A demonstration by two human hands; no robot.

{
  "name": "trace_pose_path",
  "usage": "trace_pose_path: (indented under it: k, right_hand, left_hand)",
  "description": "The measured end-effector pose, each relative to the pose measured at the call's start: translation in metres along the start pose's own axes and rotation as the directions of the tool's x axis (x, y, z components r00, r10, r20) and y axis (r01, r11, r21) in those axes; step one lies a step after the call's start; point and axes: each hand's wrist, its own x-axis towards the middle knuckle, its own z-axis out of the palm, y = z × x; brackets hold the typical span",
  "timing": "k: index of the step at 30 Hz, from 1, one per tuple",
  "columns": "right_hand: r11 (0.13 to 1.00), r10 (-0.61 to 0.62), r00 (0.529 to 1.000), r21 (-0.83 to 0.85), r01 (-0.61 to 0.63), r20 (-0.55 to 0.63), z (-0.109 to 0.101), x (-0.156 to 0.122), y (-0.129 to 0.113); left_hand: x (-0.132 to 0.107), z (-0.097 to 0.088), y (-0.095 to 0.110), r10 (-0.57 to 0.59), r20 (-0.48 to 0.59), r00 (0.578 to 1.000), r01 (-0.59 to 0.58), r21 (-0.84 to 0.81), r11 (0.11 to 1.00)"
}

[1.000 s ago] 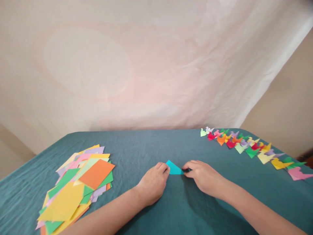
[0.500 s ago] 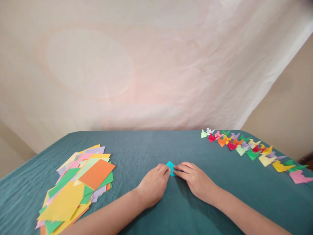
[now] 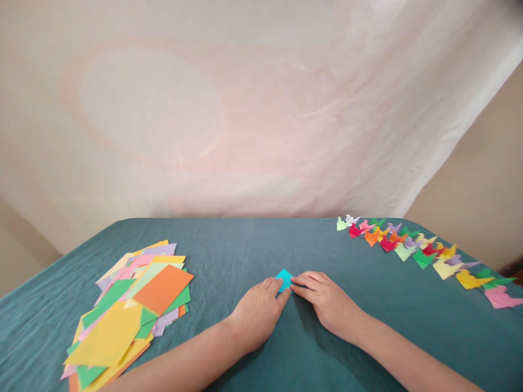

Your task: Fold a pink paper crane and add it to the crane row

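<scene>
Loose pile of coloured paper squares point(image 3: 131, 305) (orange on top), row of folded paper figures point(image 3: 420, 250), teal tablecloth point(image 3: 229, 245)

The folded paper point(image 3: 284, 279) between the fingertips is turquoise. The tablecloth point(image 3: 229, 245) is plain teal. The loose sheets point(image 3: 131, 305) at 9 o'clock are orange, yellow, green, pink and lilac. The folded figures point(image 3: 417, 247) at 2 o'clock are red, orange, yellow, green, pink and lilac. The backdrop point(image 3: 245, 109) is plain cream.

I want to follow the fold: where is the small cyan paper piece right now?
In the head view the cyan paper piece lies mid-table on the teal cloth, pinched between the left hand and right hand fingertips.
</scene>
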Motion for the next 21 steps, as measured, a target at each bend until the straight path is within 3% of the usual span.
trace_pose_path:
  k: [11,21]
  right_hand:
    - [0.998,-0.021,1.000,-0.053,0.021,-0.003,-0.002,0.002,0.000]
    - [0.999,-0.015,1.000,-0.038,0.016,0.020,0.000,0.001,0.002]
  left_hand:
    - [0.002,-0.011,0.000,-0.076,0.030,0.997,0.075,0.046,0.996]
    - [-0.002,-0.034,0.000,-0.163,0.154,0.974,0.149,0.101,0.984]
